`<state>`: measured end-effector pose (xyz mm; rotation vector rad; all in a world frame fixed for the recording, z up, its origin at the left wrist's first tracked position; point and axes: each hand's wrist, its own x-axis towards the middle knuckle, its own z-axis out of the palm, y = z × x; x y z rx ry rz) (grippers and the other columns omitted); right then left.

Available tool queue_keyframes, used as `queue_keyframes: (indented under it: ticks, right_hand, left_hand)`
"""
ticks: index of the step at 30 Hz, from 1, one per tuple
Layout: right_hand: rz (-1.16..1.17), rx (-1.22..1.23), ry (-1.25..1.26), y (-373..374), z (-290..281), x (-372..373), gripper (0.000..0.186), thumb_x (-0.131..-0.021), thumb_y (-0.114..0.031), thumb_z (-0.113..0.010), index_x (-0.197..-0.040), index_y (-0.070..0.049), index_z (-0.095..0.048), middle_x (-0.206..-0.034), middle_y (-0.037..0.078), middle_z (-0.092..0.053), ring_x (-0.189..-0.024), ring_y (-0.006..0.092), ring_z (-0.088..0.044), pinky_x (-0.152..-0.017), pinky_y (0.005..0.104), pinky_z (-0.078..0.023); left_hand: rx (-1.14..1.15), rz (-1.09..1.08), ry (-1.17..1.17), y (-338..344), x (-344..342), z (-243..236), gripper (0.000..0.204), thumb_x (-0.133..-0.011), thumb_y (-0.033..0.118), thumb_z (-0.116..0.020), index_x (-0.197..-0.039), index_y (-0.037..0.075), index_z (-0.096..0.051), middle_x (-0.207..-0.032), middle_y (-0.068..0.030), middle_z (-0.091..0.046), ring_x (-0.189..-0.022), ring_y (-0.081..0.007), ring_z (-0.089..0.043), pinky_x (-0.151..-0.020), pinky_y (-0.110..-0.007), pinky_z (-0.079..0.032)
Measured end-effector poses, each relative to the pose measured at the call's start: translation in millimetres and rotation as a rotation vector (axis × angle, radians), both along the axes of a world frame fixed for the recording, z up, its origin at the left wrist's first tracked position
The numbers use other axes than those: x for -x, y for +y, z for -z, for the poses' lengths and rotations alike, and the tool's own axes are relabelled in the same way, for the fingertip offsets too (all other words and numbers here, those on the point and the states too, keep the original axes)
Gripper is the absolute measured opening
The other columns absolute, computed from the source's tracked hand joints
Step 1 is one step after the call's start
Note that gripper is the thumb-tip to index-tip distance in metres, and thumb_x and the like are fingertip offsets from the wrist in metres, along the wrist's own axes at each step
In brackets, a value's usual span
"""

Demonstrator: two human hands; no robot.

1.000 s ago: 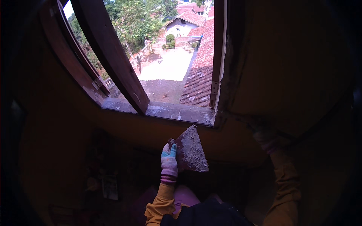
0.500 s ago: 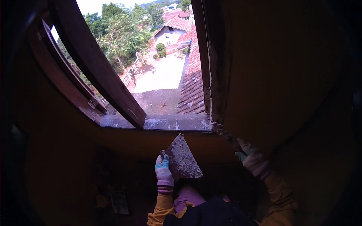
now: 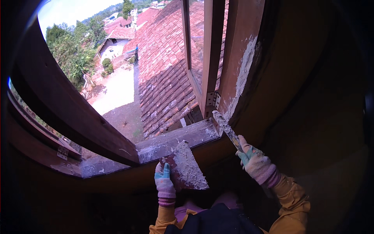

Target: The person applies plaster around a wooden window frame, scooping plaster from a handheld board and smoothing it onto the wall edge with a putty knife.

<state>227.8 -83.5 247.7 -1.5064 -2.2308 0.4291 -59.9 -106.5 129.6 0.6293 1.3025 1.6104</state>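
Note:
My left hand, in a pale knitted glove with light-blue patches, grips the edge of a flat reddish-brown board. Rough grey mortar covers much of its face. In my right hand, gloved likewise, is a narrow trowel, its blade coated with mortar. The blade's end reaches the corner where the window sill meets the right side of the wooden frame. An uneven strip of mortar runs up the joint between frame and wall.
An open window sash stands by the right jamb, with a metal hinge near its foot. On the left, a thick dark post slants down to the sill. Outside lie a tiled roof, trees and a paved yard.
The view has swung to the right, bringing the right jamb, its mortar strip and the open sash into sight. Both hands keep their tools, and the trowel remains at the sill corner.

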Motion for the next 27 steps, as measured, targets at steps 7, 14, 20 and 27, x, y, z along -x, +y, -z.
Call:
queue_keyframes:
  ticks: [7,14,20,27]
  right_hand:
    - [0.118,-0.136,-0.287,-2,-22,55,0.052,-0.084,-0.012,-0.052,-0.131,0.000,-0.032,-0.086,0.013,-0.060,-0.073,0.0236,-0.059,-0.065,0.0296,-0.047]
    - [0.145,-0.096,-0.341,5,0,63,0.053,-0.084,-0.012,-0.051,-0.133,-0.001,-0.031,-0.082,0.012,-0.059,-0.071,0.0236,-0.058,-0.064,0.0301,-0.047]
    - [0.204,-0.022,-0.315,3,14,59,0.054,-0.084,-0.011,-0.050,-0.134,-0.004,-0.029,-0.078,0.011,-0.058,-0.070,0.0235,-0.058,-0.063,0.0306,-0.046]
    - [0.327,0.021,-0.151,-10,-11,69,0.049,-0.086,-0.011,-0.048,-0.133,-0.011,-0.034,-0.073,0.006,-0.058,-0.067,0.0234,-0.056,-0.063,0.0334,-0.046]
  left_hand:
    - [0.017,0.062,-0.151,-5,45,18,0.031,-0.087,0.017,-0.056,-0.112,0.000,-0.050,-0.097,-0.0015,-0.059,-0.084,-0.0069,-0.053,-0.075,-0.021,-0.043]
    - [0.015,0.078,-0.127,-8,55,17,0.032,-0.088,0.016,-0.054,-0.114,-0.001,-0.049,-0.101,-0.0042,-0.058,-0.087,-0.0089,-0.054,-0.079,-0.023,-0.043]
    - [0.013,0.101,-0.125,-11,55,15,0.032,-0.088,0.015,-0.054,-0.115,-0.001,-0.048,-0.103,-0.0053,-0.058,-0.090,-0.0100,-0.054,-0.080,-0.024,-0.043]
    - [0.019,0.082,-0.123,-17,63,22,0.032,-0.088,0.016,-0.055,-0.114,-0.002,-0.048,-0.103,-0.0060,-0.058,-0.091,-0.0109,-0.054,-0.081,-0.024,-0.043]
